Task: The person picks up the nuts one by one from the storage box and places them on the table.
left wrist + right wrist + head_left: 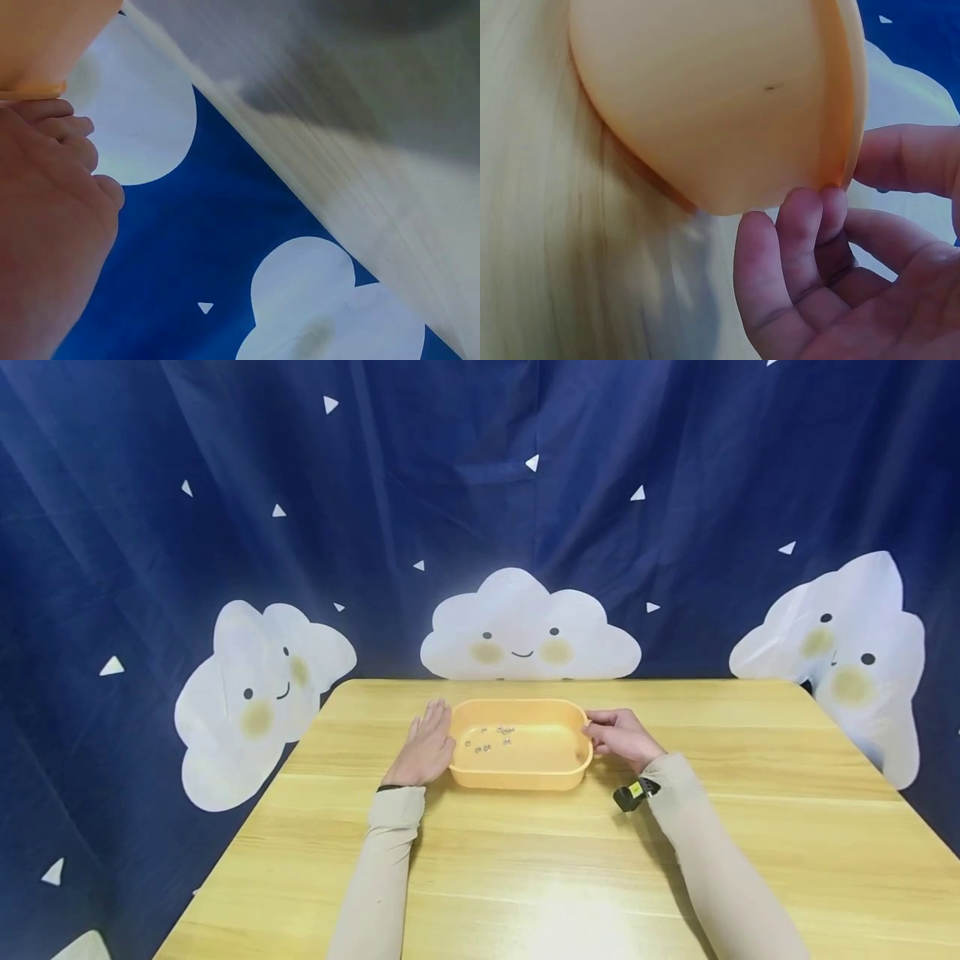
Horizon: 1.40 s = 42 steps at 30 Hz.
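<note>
A shallow yellow-orange plastic tray (517,782) with rounded ends sits on the table. Several small shiny pieces (487,747), too small to identify, lie scattered in its left half. Against the tray's left end rests my left hand (425,747), its fingers extended in the head view. The left wrist view shows that hand (49,187) touching the tray's rim (34,95). My right hand (621,737) grips the tray's right end. In the right wrist view, the thumb and fingers of this hand (877,300) come from different sides of the tray wall (705,97).
The light wooden table (480,843) ends at a far edge just behind the tray. A dark blue curtain (480,485) with white clouds and triangles hangs behind it. A black device with a yellow label (636,792) is strapped to my right wrist.
</note>
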Tool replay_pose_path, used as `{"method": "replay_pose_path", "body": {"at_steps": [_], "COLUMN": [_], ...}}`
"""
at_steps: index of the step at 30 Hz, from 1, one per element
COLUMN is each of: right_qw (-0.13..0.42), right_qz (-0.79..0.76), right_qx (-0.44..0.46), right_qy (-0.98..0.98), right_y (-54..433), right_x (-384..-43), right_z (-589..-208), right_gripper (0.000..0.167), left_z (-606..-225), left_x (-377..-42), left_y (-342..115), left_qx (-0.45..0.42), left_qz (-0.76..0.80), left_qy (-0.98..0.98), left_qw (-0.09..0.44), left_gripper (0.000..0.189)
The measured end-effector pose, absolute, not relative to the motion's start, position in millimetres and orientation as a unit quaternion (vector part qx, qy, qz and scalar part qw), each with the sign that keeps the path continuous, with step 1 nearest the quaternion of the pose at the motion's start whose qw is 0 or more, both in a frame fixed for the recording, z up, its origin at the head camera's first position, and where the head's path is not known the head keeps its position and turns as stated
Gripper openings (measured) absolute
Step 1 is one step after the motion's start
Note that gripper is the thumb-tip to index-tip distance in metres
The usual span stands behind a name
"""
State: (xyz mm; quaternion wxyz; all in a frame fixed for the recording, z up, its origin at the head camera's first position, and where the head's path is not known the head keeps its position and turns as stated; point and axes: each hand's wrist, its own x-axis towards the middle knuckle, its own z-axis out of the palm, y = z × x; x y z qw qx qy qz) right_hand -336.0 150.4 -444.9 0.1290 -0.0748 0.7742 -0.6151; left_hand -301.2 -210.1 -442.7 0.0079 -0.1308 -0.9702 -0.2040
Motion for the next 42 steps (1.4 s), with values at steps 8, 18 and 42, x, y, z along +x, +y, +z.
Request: {"method": "replay_pose_path", "body": {"at_steps": [8,18,42], "right_qw": [0.129,0.126,-0.041], "right_qz": [-0.59,-0.575,-0.449], "right_qx": [-0.066,-0.08,-0.162], "right_qy": [0.794,0.804,0.878], "right_y": [151.7,151.7,143.6], "right_x": [-337.6,-338.5,-323.7], "right_z": [-438.6,-437.0,-376.2], "right_gripper": [0.057,0.061,0.038], "left_z": [-438.5,-439.2,-439.5], "left_x": [-300.3,-298.0,-301.1], "left_y": [-206.4,-207.6,-207.6], "left_qx": [-0.129,-0.124,-0.137], "left_qz": [-0.21,-0.215,-0.204], "left_qy": [-0.969,-0.969,-0.969], "left_qw": [0.007,0.012,0.008], "left_gripper": [0.066,0.066,0.066]}}
